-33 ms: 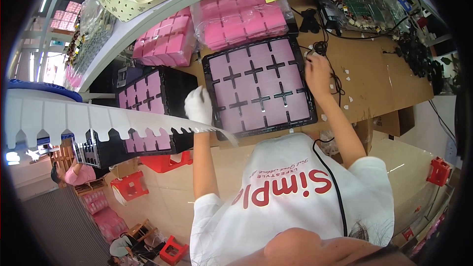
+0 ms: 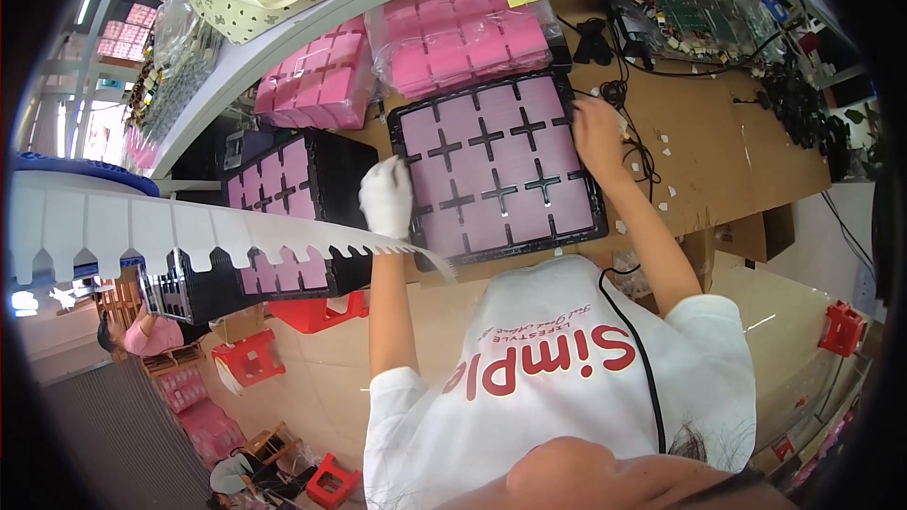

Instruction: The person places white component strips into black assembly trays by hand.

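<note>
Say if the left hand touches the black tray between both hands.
Cannot tell: the head view shows the left hand overlapping the black tray at its left rim, any contact hidden.

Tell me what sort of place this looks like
Probably a small factory or workshop, perhaps for electronics: there are what look like green circuit boards with wires, a black tray with cross-shaped dividers, and pink packs bagged in clear plastic.

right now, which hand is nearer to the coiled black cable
Right: the right hand is at the right edge of the black tray, close to the coiled black cable; the left hand is across at the tray's left edge.
</note>
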`<state>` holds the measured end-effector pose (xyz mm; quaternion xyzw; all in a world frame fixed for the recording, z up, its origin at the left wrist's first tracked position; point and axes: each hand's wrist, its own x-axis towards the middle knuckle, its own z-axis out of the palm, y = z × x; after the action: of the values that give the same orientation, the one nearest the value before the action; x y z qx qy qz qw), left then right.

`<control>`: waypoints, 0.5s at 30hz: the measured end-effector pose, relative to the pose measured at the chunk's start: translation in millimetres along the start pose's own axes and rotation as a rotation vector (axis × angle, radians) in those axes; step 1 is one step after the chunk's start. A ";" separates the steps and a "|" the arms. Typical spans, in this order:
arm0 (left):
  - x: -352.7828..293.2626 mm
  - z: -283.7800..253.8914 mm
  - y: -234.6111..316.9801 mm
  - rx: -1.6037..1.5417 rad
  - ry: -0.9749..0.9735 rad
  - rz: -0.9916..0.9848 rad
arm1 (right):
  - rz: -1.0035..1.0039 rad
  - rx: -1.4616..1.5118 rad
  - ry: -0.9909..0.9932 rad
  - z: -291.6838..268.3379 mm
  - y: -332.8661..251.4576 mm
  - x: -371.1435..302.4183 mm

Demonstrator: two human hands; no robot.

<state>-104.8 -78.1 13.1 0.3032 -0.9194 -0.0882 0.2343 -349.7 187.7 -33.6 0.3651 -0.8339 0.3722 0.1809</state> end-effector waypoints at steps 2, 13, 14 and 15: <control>22.4 26.5 14.7 -0.074 -0.068 0.170 | 0.000 -0.009 -0.142 32.9 2.1 6.4; 9.2 37.2 10.0 0.270 -0.261 0.215 | -0.073 -0.196 -0.237 21.6 -10.1 4.2; -5.2 28.4 10.8 0.191 -0.109 0.293 | -0.066 -0.001 -0.193 8.0 -13.2 -3.0; -24.4 17.2 10.3 0.149 -0.152 0.337 | -0.140 0.076 -0.202 -7.9 -16.2 -16.6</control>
<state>-101.3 -54.8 -8.1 0.1540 -0.9762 -0.0024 0.1525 -326.3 194.1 -30.0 0.4644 -0.8058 0.3512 0.1076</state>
